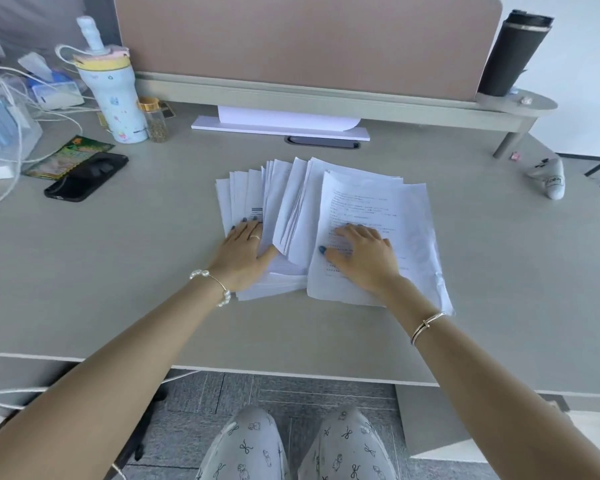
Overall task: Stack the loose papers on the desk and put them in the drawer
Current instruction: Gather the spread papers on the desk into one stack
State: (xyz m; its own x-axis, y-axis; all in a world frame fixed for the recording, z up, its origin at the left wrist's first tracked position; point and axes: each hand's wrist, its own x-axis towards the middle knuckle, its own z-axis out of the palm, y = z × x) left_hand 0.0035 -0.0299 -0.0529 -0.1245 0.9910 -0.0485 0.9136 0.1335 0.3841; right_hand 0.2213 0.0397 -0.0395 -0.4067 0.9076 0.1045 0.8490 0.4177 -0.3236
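Observation:
Several loose white papers (291,199) lie fanned out in the middle of the grey desk (153,271). The topmost printed sheet (395,216) sits at the right of the pile. My left hand (245,249) lies flat on the left part of the pile, fingers spread, thumb tucked against the edge of a lifted sheaf. My right hand (364,256) presses palm-down on the printed sheet, fingers apart. No drawer is in view.
A black phone (84,178) and a green packet (66,157) lie at the left. A water bottle (113,95), a small jar (155,121) and white cables (14,109) stand farther back. A monitor stand (278,128) is behind the papers; a dark tumbler (513,53) is at the back right.

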